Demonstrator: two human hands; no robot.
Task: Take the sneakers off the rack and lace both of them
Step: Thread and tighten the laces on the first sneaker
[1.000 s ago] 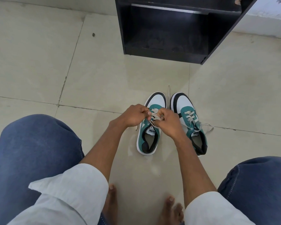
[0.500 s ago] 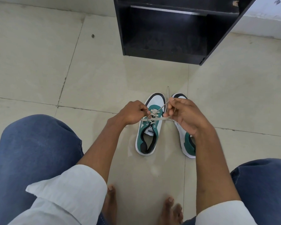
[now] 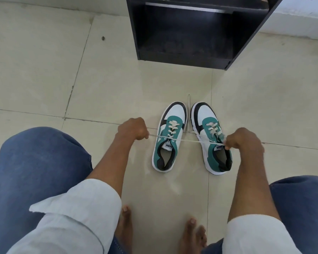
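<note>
Apart now, left hand (image 3: 132, 130) and right hand (image 3: 243, 141) pull lace (image 3: 189, 140) taut.

Two sneakers stand side by side on the tiled floor, toes pointing toward the black rack (image 3: 191, 33), close together but not touching. Each is white at the toe with a black band, teal along the sides and collar, and a white sole. The left sneaker (image 3: 168, 138) is laced with cream criss-crosses up to the tongue, and its lace (image 3: 189, 140) is stretched taut out to both sides, one end passing over the right sneaker (image 3: 210, 138). That one shows cream lacing too.
</note>
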